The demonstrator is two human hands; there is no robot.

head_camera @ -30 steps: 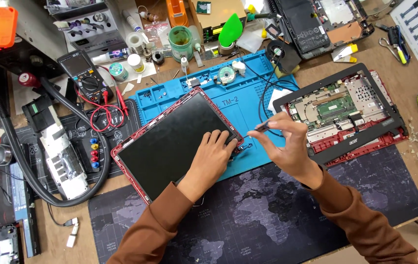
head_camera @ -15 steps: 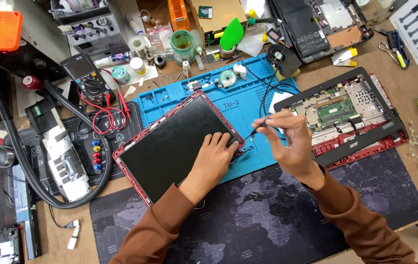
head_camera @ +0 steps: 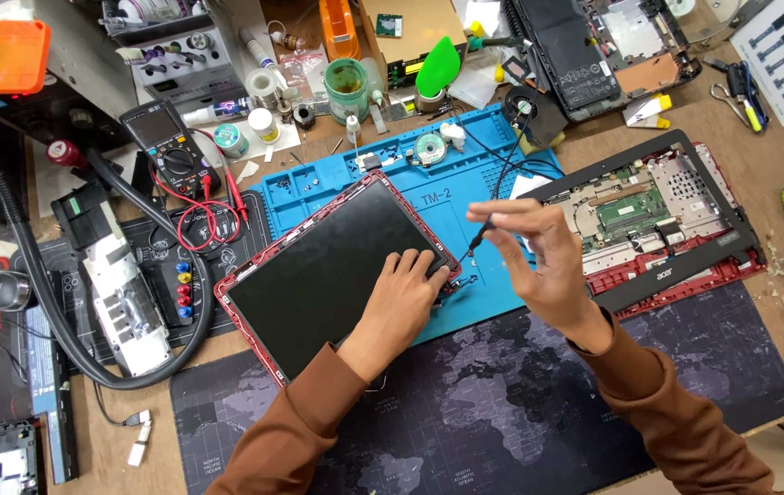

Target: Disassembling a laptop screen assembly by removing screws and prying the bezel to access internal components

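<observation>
A red-framed laptop screen panel (head_camera: 319,266) lies face up, partly on the blue repair mat (head_camera: 479,179). My left hand (head_camera: 406,293) rests flat on the panel's lower right corner. My right hand (head_camera: 539,252) is raised just right of that corner and pinches a thin black screwdriver (head_camera: 479,236) whose tip points down toward the panel's hinge corner. To the right lies the opened red laptop base (head_camera: 658,215) with its green board exposed and a black bezel around it.
A multimeter (head_camera: 172,142) with red leads, a thick black hose (head_camera: 53,302), small jars and tape rolls crowd the left and back. A second dismantled laptop (head_camera: 594,46) lies at the back. A dark world-map mat (head_camera: 502,403) covers the near table.
My right hand has lifted and opened its fingers somewhat, raising the screwdriver off the panel's corner. The left hand stays pressed on the panel.
</observation>
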